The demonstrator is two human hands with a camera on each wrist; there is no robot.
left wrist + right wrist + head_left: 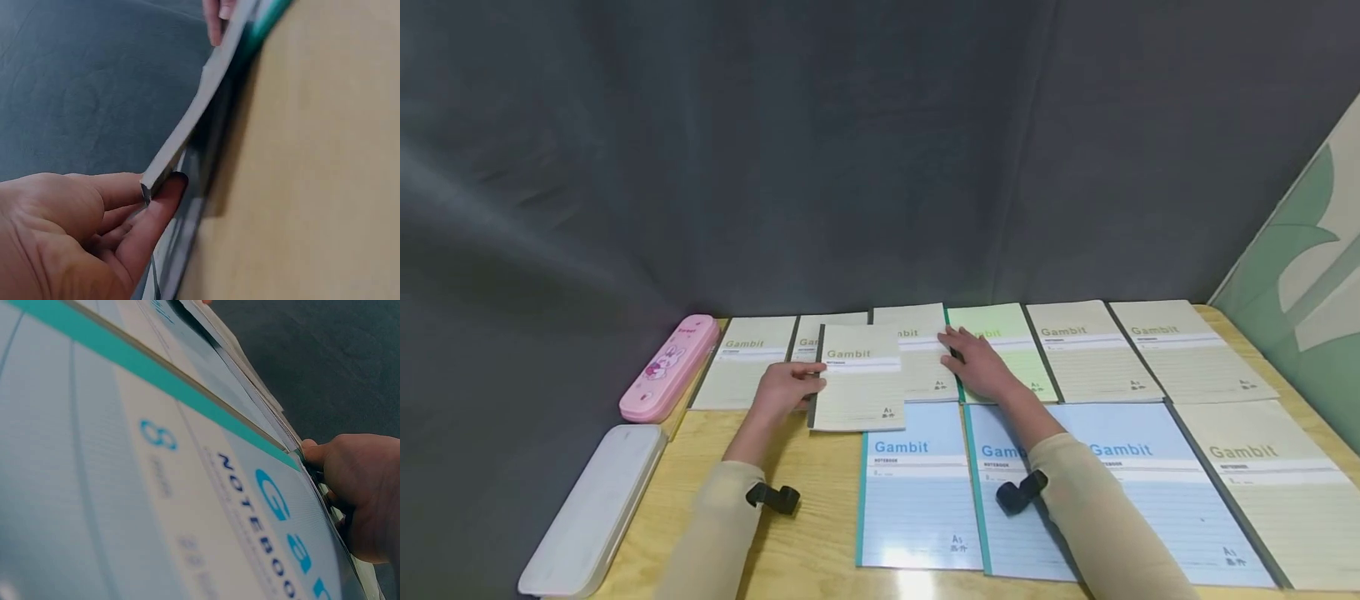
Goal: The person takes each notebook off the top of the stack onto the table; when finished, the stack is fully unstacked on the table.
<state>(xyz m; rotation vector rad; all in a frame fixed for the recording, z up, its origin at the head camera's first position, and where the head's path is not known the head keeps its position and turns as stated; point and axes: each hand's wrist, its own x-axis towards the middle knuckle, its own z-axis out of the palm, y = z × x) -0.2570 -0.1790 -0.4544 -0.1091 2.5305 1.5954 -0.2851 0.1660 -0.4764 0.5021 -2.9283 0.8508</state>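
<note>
A cream Gambit notebook (pixel 859 392) with a dark spine is pinched at its spine edge between the thumb and fingers of my left hand (pixel 786 387). It is raised over the row behind, overlapping two cream notebooks. In the left wrist view the lifted notebook (pixel 197 106) shows edge-on, my left hand (pixel 81 231) gripping its corner. My right hand (pixel 976 365) rests on the green notebook (pixel 1000 333), its fingers reaching over the teal spine to the cream notebook (pixel 921 358) beside it. In the right wrist view my right hand (pixel 362 487) lies past a blue notebook (pixel 250 506).
Cream notebooks (pixel 1187 350) continue the back row to the right. Blue notebooks (pixel 921 500) and a cream one (pixel 1277 492) form the front row. At left lie a pink pencil case (pixel 670 367) and a white case (pixel 595 508). A dark curtain (pixel 850 167) hangs behind the table (pixel 805 517).
</note>
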